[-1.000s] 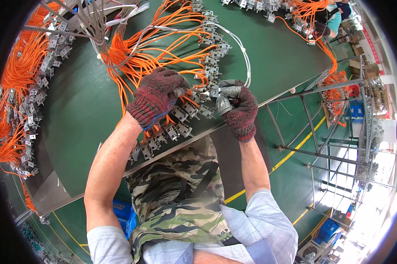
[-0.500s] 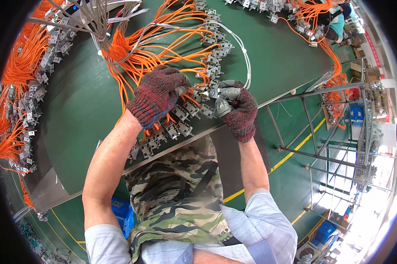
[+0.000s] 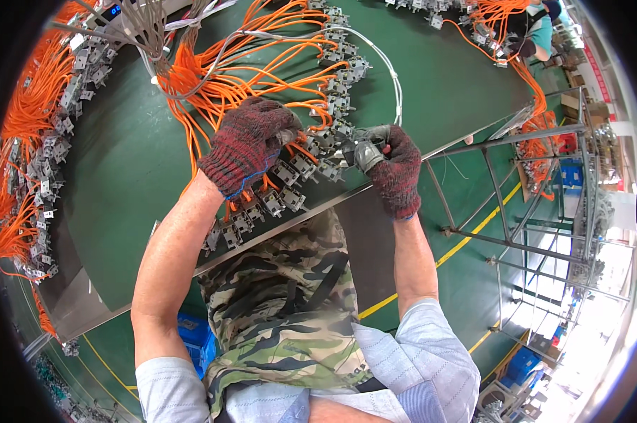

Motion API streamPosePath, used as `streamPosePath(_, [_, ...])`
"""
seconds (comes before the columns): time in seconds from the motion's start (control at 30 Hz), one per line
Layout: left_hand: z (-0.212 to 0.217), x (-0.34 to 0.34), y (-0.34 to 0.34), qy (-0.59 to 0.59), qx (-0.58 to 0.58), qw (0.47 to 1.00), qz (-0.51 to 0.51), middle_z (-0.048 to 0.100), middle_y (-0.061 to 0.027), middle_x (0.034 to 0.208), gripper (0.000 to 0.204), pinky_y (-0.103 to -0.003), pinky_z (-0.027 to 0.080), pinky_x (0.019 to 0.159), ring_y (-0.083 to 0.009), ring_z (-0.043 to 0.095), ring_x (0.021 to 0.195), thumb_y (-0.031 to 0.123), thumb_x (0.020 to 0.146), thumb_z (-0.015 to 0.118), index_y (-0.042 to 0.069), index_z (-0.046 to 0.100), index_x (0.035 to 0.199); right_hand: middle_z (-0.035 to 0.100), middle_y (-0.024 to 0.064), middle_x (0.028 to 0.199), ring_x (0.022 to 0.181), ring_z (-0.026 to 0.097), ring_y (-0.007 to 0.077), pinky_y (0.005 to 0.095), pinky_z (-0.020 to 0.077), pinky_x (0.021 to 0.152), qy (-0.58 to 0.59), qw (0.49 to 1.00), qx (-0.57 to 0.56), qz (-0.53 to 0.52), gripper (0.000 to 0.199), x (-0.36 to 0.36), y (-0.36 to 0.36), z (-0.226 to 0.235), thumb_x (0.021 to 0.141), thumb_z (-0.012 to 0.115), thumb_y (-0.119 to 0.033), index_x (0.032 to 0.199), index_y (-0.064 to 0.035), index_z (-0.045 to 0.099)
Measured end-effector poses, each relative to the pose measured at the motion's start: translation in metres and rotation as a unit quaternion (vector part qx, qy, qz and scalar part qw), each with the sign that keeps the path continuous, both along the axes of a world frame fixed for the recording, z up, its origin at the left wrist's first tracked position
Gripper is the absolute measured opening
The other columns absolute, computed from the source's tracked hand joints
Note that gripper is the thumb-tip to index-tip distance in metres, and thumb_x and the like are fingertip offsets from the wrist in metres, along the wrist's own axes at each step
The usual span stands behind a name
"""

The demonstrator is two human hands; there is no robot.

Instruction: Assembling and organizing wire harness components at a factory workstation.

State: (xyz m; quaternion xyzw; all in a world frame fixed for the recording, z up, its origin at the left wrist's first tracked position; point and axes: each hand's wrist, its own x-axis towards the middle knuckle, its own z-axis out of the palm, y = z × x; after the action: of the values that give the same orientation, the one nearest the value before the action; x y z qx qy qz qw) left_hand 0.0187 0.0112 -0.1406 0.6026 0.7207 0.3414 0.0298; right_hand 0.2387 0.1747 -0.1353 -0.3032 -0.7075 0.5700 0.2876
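Note:
My left hand (image 3: 246, 146), in a dark red and grey knitted glove, is closed over the orange cables (image 3: 191, 77) at the table's front. Its fingertips pinch something they mostly hide, beside a row of metal cable connectors (image 3: 287, 173). My right hand (image 3: 395, 173), gloved alike with grey wrapping on its fingers, is closed at the right end of that row. A white cable (image 3: 392, 74) loops down into its grip. Its fingers hide most of the cable's end, which is close to a metal connector (image 3: 328, 169).
The green tabletop (image 3: 445, 92) ends at a metal edge before me. More orange cables with connectors (image 3: 43, 106) lie along the left. A grey wire bundle (image 3: 146, 35) stands at the back. Right of the table is a metal pipe frame (image 3: 537, 183). A co-worker's sleeve (image 3: 542, 39) shows far right.
My right hand has moved slightly right and tilted, its fingers bending closer to the row. The left hand has shifted slightly up and left, still closed.

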Motion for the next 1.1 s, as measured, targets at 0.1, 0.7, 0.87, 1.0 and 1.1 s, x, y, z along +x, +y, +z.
streamPosePath(0.1, [-0.002, 0.0, 0.0, -0.002, -0.005, 1.0, 0.001, 0.074, -0.0097, 0.105, 0.016, -0.05, 0.058, 0.091, -0.0369, 0.069, 0.105, 0.021, 0.091, 0.074, 0.017, 0.077, 0.107, 0.072, -0.0004, 0.081, 0.076, 0.064, 0.0047, 0.0253, 0.056, 0.07, -0.038, 0.999, 0.009, 0.002, 0.012, 0.0, 0.001, -0.005, 0.089, 0.079, -0.006, 0.1, -0.0019, 0.076])
streamPosePath(0.7, [0.005, 0.002, 0.0, -0.001, 0.001, 1.0, -0.004, 0.074, -0.0099, 0.105, 0.02, -0.048, 0.058, 0.091, -0.0372, 0.068, 0.105, 0.014, 0.088, 0.077, 0.014, 0.076, 0.108, 0.078, 0.004, 0.089, 0.079, 0.07, 0.0083, 0.0273, 0.0593, 0.071, -0.015, 0.994, 0.109, 0.02, 0.012, -0.02, -0.032, 0.0, 0.094, 0.079, -0.005, 0.105, -0.0008, 0.076])
streamPosePath(0.87, [0.0, 0.001, 0.0, 0.019, -0.014, 1.0, 0.009, 0.075, -0.0077, 0.108, 0.019, -0.048, 0.059, 0.092, -0.0339, 0.069, 0.109, 0.019, 0.087, 0.076, 0.019, 0.077, 0.106, 0.077, 0.0033, 0.084, 0.075, 0.068, 0.0066, 0.0275, 0.0582, 0.068, -0.044, 0.983, 0.177, 0.029, 0.011, -0.025, -0.032, 0.001, 0.092, 0.079, -0.004, 0.103, -0.0011, 0.076])
streamPosePath(1.0, [-0.003, 0.001, 0.0, 0.009, -0.01, 1.0, 0.006, 0.075, -0.0078, 0.108, 0.021, -0.049, 0.059, 0.093, -0.034, 0.069, 0.109, 0.015, 0.085, 0.076, 0.019, 0.077, 0.106, 0.076, 0.0023, 0.081, 0.073, 0.067, 0.0064, 0.0277, 0.0573, 0.067, -0.043, 0.97, 0.235, 0.051, 0.011, -0.027, -0.027, -0.001, 0.089, 0.081, -0.003, 0.1, -0.0016, 0.078])
streamPosePath(1.1, [-0.001, 0.002, 0.0, 0.017, -0.012, 1.0, 0.006, 0.075, -0.0081, 0.109, 0.021, -0.048, 0.058, 0.093, -0.0346, 0.068, 0.108, 0.015, 0.086, 0.077, 0.018, 0.077, 0.107, 0.074, 0.0078, 0.081, 0.074, 0.066, 0.0176, 0.0341, 0.0558, 0.07, -0.058, 0.979, 0.187, 0.057, 0.016, -0.03, -0.026, 0.004, 0.081, 0.083, -0.007, 0.097, -0.0072, 0.08])
